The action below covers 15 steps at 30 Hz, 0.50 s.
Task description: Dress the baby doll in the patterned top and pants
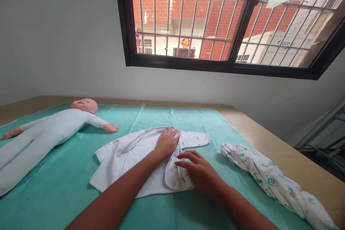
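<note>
A white baby shirt (145,165) with a small green print lies spread open on a green cloth (67,183). Its right front panel (175,178) is folded back, showing the print, and one sleeve (195,138) stretches to the right. My left hand (167,142) rests flat on the shirt near the collar, fingers extended. Beside the folded panel, my right hand (201,170) hovers or lightly touches the fabric with its fingers apart and slightly bent; I cannot tell how firm the contact is.
A baby doll (54,125) in a white cloth body lies at the left. A bunched printed white cloth (272,179) lies along the right side. The wooden tabletop (269,140) shows past the green cloth. A barred window (183,61) is in the wall behind.
</note>
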{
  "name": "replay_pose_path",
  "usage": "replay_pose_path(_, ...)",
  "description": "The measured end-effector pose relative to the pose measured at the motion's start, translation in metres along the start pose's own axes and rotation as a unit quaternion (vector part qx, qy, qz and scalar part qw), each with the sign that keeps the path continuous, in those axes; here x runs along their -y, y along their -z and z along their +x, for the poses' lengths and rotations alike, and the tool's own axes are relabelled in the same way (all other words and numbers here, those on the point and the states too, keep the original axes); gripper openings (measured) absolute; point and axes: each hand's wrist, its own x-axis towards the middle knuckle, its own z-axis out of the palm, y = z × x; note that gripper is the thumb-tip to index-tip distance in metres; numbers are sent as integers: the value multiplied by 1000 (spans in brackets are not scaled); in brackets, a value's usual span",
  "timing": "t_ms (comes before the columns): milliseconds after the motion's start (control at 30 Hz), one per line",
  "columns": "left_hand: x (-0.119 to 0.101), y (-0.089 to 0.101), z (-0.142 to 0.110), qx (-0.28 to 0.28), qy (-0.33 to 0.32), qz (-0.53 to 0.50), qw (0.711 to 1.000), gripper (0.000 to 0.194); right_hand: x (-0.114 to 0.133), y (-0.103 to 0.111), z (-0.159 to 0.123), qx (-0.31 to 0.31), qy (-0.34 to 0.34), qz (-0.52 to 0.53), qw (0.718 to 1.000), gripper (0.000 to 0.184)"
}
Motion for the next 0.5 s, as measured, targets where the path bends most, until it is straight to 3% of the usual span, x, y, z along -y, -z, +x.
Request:
replay_pose_path(133, -5, -7, -2, -11, -8, 15, 1000, 41, 24, -1, 6, 97, 86, -58, 990, 44)
replay_pose_path(233, -7, -4, -9, -34, -10, 10, 999, 39, 34, -5, 9, 138, 105, -82, 981, 41)
replay_pose_path(400, -12, 3, -15, -47, 3, -16, 999, 45, 27, -13, 13, 96, 82, -146, 981, 38)
replay_pose_path(500, -12, 3, -15, -24, -11, -32, 999, 50, 19, -12, 13, 56, 80, -172, 980, 20)
